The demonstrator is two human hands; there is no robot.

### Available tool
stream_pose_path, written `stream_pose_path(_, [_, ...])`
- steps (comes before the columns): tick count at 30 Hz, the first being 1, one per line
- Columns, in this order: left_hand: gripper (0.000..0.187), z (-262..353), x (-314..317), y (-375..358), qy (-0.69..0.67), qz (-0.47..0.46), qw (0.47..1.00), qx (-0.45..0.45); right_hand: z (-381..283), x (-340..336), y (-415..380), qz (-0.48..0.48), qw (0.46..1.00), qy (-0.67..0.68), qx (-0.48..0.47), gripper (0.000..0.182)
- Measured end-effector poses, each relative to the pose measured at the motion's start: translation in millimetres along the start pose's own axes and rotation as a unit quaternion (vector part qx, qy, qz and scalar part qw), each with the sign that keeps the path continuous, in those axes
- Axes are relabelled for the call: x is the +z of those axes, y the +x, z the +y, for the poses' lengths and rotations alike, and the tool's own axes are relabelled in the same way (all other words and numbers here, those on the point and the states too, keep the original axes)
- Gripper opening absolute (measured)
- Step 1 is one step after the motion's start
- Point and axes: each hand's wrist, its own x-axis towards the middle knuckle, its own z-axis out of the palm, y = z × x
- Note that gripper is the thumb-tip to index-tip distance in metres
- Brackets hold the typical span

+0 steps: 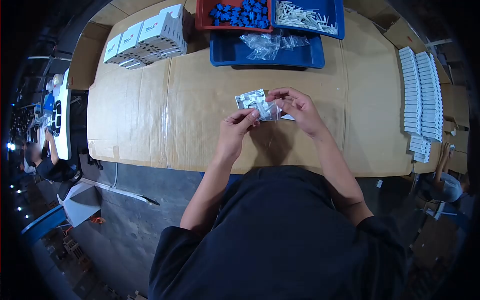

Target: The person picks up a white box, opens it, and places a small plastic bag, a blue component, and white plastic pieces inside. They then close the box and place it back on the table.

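Between my two hands is a small clear plastic bag with pale pieces inside. My left hand pinches its left side between thumb and fingers. At the bag's upper right side, my right hand has its thumb and curled fingers closed on the film. Just behind the bag, a white plastic housing lies with its moulded inner side showing, partly covered by the bag and my left fingertips. The edge of a white flat piece shows under my right hand.
Cardboard covers the table. At the back stand a red bin of blue parts, a blue bin of white pins and a blue tray with clear bags. White boxes are stacked left, white housings right. Other people sit at both sides.
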Motion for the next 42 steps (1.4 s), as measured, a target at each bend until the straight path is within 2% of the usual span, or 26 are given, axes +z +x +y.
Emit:
stream_pose_path(2, [0.018,-4,1,1,0.055,0.020,0.997,0.054,5,1,1,-0.007,1.000,-0.012,0.013,0.034])
stream_pose_path(5, [0.018,-2,6,-1,0.089,0.032,0.992,0.082,10,4,4,-0.015,0.999,-0.023,0.030,0.039])
stream_pose_path(11, [0.019,-2,6,4,0.082,0.040,0.992,0.081,16,6,6,-0.036,0.999,-0.023,0.019,0.045])
stream_pose_path(16, [0.015,-1,6,5,0.068,-0.002,0.994,0.087,21,13,6,-0.047,0.999,-0.006,0.005,0.052])
stream_pose_path(19, [0.012,-1,7,5,0.066,-0.016,0.995,0.079,25,18,7,-0.039,0.999,-0.020,-0.018,0.045])
stream_pose_path(23, [0.012,1,9,4,0.069,-0.022,0.993,0.090,17,22,4,-0.004,1.000,-0.009,0.028,0.041])
stream_pose_path(26, [0.018,-3,10,7,0.068,-0.019,0.992,0.108,23,20,6,0.013,1.000,-0.005,0.024,0.041])
stream_pose_path(29, [0.025,6,17,1,0.137,-0.015,0.981,0.133,26,17,5,0.025,0.998,-0.047,0.016,0.043])
stream_pose_path(32, [0.030,1,13,3,0.115,-0.025,0.985,0.123,27,19,5,0.030,0.997,-0.076,-0.010,0.043])
stream_pose_path(34, [0.029,1,9,5,0.158,-0.031,0.979,0.126,27,19,5,0.020,0.997,-0.073,-0.016,0.044])
stream_pose_path(35, [0.029,2,8,5,0.180,-0.035,0.975,0.126,26,20,4,0.020,0.998,-0.055,-0.007,0.044])
stream_pose_path(38, [0.028,2,9,2,0.162,-0.019,0.985,0.054,21,25,4,0.017,1.000,-0.017,0.016,0.046])
stream_pose_path(42, [0.022,4,13,-2,0.130,-0.033,0.989,0.067,28,21,7,0.019,0.998,-0.046,0.027,0.044])
